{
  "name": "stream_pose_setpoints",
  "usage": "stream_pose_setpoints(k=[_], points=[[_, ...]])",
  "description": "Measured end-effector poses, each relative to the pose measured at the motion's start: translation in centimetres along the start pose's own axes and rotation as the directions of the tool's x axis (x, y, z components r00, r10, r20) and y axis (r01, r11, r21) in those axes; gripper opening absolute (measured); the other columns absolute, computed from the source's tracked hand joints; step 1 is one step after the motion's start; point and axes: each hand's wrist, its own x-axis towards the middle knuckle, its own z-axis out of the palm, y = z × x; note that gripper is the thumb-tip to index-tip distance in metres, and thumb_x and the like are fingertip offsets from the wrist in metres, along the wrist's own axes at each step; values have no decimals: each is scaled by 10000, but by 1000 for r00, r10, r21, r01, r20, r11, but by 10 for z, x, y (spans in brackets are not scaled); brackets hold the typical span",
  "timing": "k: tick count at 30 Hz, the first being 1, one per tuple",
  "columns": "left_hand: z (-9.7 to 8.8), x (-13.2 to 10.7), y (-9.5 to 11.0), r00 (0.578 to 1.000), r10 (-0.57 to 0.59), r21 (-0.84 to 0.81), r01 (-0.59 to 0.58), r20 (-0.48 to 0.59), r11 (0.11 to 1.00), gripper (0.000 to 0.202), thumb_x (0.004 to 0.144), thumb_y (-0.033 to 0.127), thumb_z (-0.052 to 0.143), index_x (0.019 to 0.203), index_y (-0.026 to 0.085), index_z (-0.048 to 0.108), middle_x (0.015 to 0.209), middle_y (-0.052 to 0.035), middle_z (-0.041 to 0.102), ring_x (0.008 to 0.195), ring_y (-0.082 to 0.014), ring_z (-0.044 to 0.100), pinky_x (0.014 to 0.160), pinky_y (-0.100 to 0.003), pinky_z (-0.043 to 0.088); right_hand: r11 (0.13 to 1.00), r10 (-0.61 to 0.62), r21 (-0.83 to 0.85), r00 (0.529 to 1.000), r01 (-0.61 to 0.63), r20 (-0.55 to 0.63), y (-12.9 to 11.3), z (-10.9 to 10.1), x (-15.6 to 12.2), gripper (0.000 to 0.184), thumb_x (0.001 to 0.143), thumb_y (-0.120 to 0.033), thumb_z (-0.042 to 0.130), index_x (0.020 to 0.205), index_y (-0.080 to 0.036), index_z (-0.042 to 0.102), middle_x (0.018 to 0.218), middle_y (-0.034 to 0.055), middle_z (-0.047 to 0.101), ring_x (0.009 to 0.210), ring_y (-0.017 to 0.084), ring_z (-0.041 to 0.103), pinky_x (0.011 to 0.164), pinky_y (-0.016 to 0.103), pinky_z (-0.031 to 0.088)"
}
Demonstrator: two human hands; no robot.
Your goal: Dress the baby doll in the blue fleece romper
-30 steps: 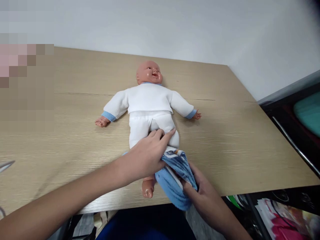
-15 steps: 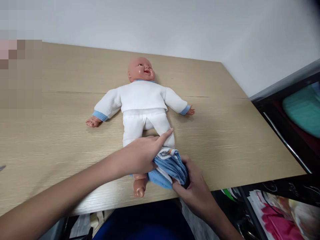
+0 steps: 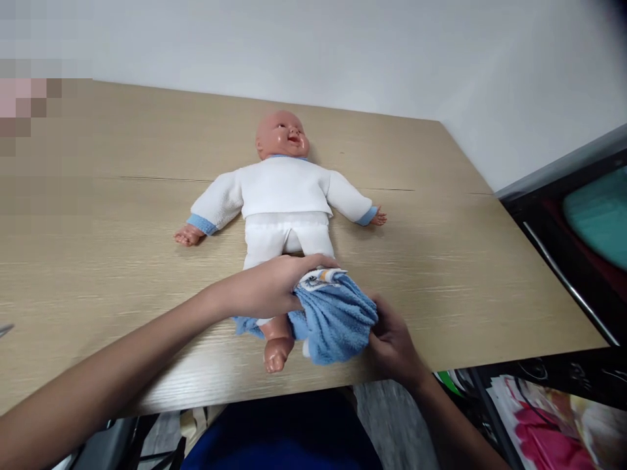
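Fingers of the left hand [image 3: 269, 284] met the left edge of the bunched blue cloth [image 3: 337, 320], tips hidden, grip unclear. Beyond, the doll [image 3: 287, 186] lay on the table [image 3: 490, 294], cloth about its lower legs. Rightmost, the right hand [image 3: 394, 343] held the cloth's side. Gathering seemed the step in hand; the next move probably called for even tension.

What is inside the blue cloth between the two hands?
At the lower edge of the blue cloth, a white patch shows; I cannot tell what it is. The rest is covered. One bare foot of the doll shows beside the cloth; the other is hidden, perhaps inside.
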Motion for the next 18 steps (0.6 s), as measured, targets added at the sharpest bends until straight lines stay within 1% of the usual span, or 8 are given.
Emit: stream_pose_setpoints(k=[2, 5, 7, 8, 11, 13, 16, 18], points=[[1, -1, -1, 1000, -21, 3, 21, -11, 1000, 684, 913, 178, 749, 1570, 253, 575, 1453, -74, 773, 1296, -293, 751, 1092, -395, 559, 999, 26, 20, 999, -27, 34, -10, 2, 5, 111, 1066, -370, 724, 1114, -271, 704, 1029, 28, 730, 915, 240, 650, 892, 351, 533], [2, -2, -1, 1000, -16, 13, 17, -27, 1000, 825, 840, 179, 790, 1623, 258, 542, 1504, -80, 747, 1339, -321, 732, 1115, -415, 556, 998, 22, 49, 996, -26, 82, -25, 2, 0, 353, 1103, -579, 637, 1284, -277, 660, 1169, 64, 692, 1041, 279, 639, 984, 394, 519], [3, -3, 0, 1000, -7, 34, 8, -28, 999, 889, 822, 199, 797, 1659, 253, 505, 1481, -99, 754, 1311, -344, 740, 1092, -440, 568, 999, 11, 47, 995, -16, 103, -32, 3, -8, 569, 1022, -750, 689, 1332, -276, 633, 1264, 85, 668, 1124, 310, 633, 1027, 413, 513], [3, -4, 0, 1000, -7, 44, 8, -24, 999, 912, 822, 212, 800, 1676, 252, 483, 1448, -106, 767, 1280, -351, 750, 1069, -448, 577, 999, 13, 38, 995, -17, 98, -33, 5, -12, 596, 989, -775, 725, 1296, -271, 641, 1257, 85, 664, 1126, 310, 632, 1021, 406, 515], [2, -5, 0, 1000, -14, 31, 14, -2, 999, 929, 838, 238, 809, 1695, 267, 450, 1385, -110, 788, 1224, -352, 765, 1014, -438, 593, 995, 94, 35, 995, -95, 37, -30, 14, -15, 407, 1056, -656, 716, 1106, -256, 657, 1078, 53, 665, 995, 259, 633, 910, 353, 529], [0, -5, -1, 1000, -15, -20, 15, 23, 1000, 905, 847, 257, 836, 1674, 267, 469, 1425, -116, 773, 1259, -349, 757, 1031, -422, 594, 988, 149, 41, 987, -146, -69, -23, 20, -11, 336, 1113, -585, 657, 1045, -257, 640, 950, 21, 637, 880, 226, 617, 816, 325, 520], [-5, -4, -2, 998, -14, -98, 20, 62, 995, 924, 820, 257, 889, 1652, 244, 487, 1538, -126, 714, 1352, -350, 721, 1115, -422, 577, 989, 116, -65, 967, -134, -226, -18, 26, -1, 324, 1108, -577, 665, 1051, -262, 612, 891, -5, 633, 808, 210, 612, 746, 315, 494], [-8, -3, -4, 997, 5, -135, 5, 77, 991, 940, 805, 237, 899, 1649, 232, 485, 1587, -131, 677, 1409, -351, 691, 1180, -439, 553, 975, 67, -189, 963, -119, -262, -20, 28, 6, 291, 1124, -553, 629, 1086, -267, 598, 897, -3, 675, 794, 217, 639, 731, 326, 482]])
